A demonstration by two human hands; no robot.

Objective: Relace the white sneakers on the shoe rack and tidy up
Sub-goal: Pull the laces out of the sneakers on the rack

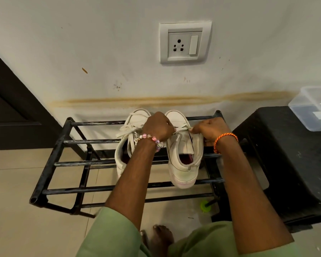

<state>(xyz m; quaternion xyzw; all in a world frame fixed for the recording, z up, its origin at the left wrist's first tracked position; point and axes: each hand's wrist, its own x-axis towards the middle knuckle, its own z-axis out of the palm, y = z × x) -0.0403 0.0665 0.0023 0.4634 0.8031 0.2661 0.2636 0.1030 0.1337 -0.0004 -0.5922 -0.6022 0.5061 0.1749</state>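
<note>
Two white sneakers stand side by side, toes to the wall, on the top bars of a black metal shoe rack (pixel 50 160). The left sneaker (pixel 126 145) has loose laces spilling over its side. Over the right sneaker (pixel 183 160), my left hand (pixel 158 127) and my right hand (pixel 209 129) each pinch an end of its white lace (pixel 183 127) and hold it taut across the upper near the toe. My left forearm hides part of the left sneaker. A beaded bracelet is on my left wrist, an orange thread band on my right.
A black plastic stool (pixel 285 154) stands right of the rack with a clear lidded container (pixel 313 106) on it. A wall socket (pixel 184 43) sits above the shoes. A dark door (pixel 11 108) is at the left. A green cap (pixel 205 205) lies on the floor tiles.
</note>
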